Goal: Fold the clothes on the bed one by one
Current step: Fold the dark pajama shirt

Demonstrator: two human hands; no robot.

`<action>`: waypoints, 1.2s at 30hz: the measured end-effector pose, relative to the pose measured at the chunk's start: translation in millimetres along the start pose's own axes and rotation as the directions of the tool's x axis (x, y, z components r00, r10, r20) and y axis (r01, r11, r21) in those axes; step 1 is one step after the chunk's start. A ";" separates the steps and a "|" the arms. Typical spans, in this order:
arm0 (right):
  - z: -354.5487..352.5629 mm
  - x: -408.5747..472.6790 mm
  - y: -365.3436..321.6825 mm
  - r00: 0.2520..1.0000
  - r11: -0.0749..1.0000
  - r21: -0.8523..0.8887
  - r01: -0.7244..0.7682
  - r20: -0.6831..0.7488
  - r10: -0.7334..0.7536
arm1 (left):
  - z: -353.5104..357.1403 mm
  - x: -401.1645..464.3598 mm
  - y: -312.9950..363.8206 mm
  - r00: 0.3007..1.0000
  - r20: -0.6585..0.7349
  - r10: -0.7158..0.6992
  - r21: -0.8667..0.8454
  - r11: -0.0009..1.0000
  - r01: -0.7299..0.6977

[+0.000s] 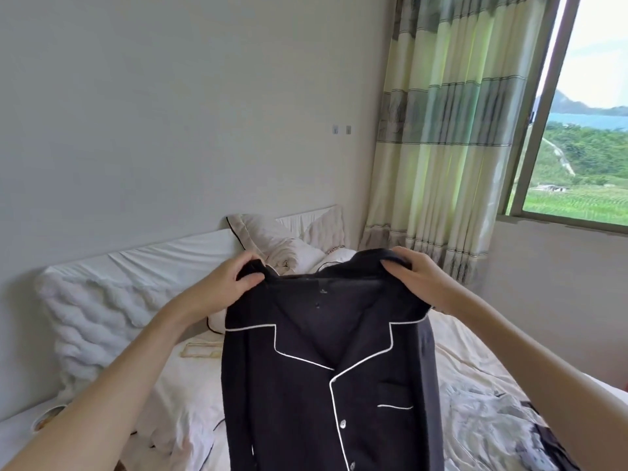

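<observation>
Pajama shirt (326,379) hangs centre frame, left hand (227,283) and right hand (418,280) pinching shoulders. Risk: slick fabric slips from pinch, drops crumpled onto bed (475,351).

The hanging dark pajama shirt (319,375) blocks the middle near bed (190,385). Left of it, bare sheet lies open (1 small object (198,350) there); crumpled clothes (492,419) crowd the right, pillows (272,243) the far end.

I had both arms stretched forward, left hand (227,283) and right hand (418,279) raised, fingers curled, pinching.
</observation>
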State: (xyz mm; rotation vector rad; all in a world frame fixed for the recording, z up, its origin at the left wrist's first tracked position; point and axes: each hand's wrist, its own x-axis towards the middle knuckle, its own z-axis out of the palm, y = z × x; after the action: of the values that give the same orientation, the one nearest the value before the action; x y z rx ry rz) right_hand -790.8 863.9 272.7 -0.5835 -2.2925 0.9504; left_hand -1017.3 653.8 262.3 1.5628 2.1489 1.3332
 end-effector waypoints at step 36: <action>62.8 -63.2 103.4 0.955 0.951 -0.103 -0.291 -0.100 0.281 | 36.3 -60.5 6.2 0.993 -0.119 0.009 0.081 0.997 0.001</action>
State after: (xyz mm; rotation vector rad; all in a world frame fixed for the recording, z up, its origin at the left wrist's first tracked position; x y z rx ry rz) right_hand -768.3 863.7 138.0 -1.0093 -2.2364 0.9069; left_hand -965.3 624.1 224.5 1.5540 2.2987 1.3910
